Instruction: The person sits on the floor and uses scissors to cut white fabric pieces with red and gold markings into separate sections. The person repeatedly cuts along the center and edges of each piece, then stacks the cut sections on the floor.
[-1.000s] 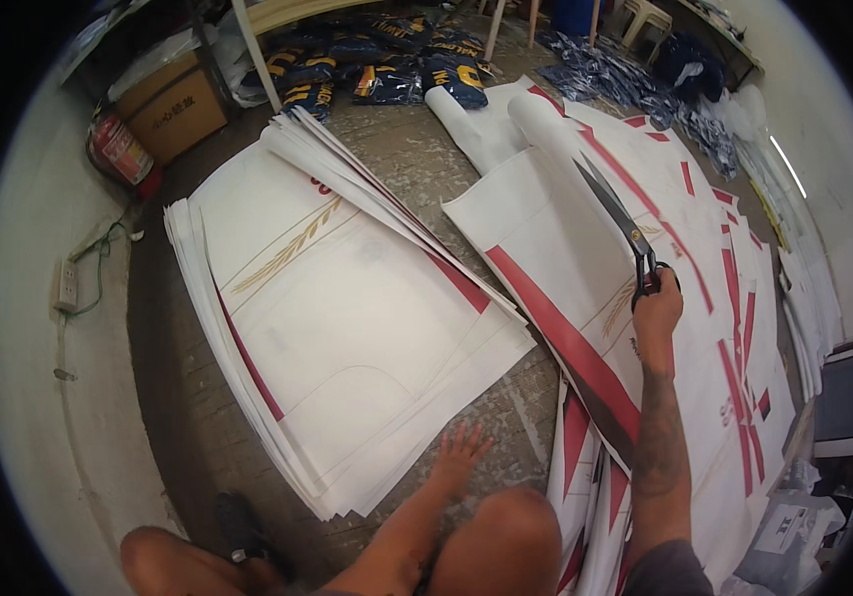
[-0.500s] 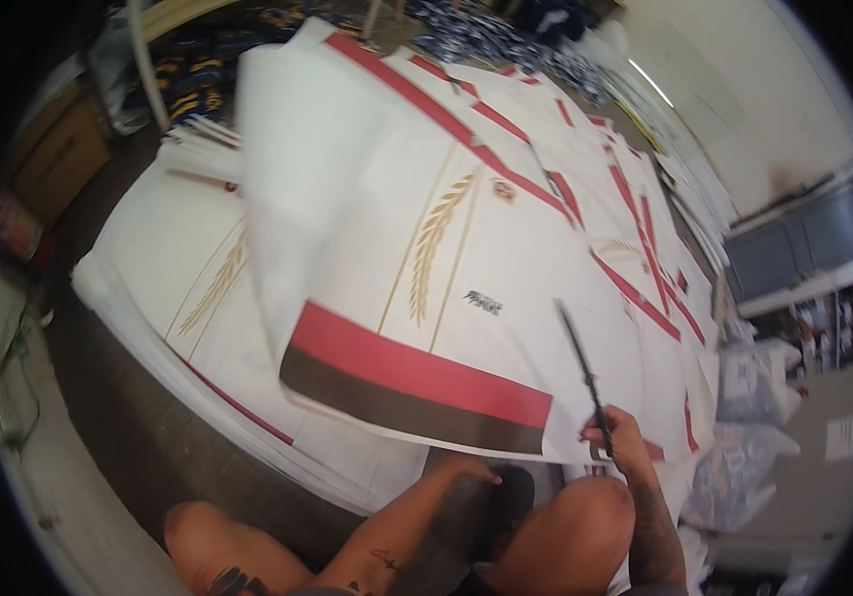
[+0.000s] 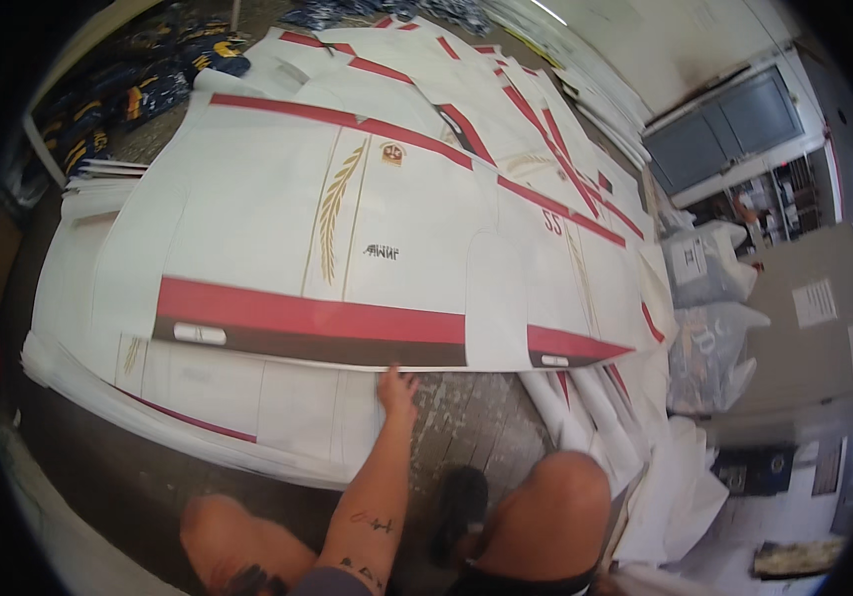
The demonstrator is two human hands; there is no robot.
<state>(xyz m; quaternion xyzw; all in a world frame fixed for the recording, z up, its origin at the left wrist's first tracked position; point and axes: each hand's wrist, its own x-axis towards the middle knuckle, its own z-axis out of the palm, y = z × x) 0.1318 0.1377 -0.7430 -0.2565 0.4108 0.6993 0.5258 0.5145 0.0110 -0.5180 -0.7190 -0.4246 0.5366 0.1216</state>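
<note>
Sheet (image 3: 347, 228) now spread flat | left hand (image 3: 396, 387) at its red-brown edge

Camera: one head-worn fisheye view, looking steeply down and forward over the person's knees.
Facing: toward 12 o'clock, across the white printed sheet (image 3: 347, 228) on the floor (image 3: 466, 417).
Nearness: close; left hand (image 3: 396, 387) near centre.
Edges: straight lines bend toward the rim.
</note>
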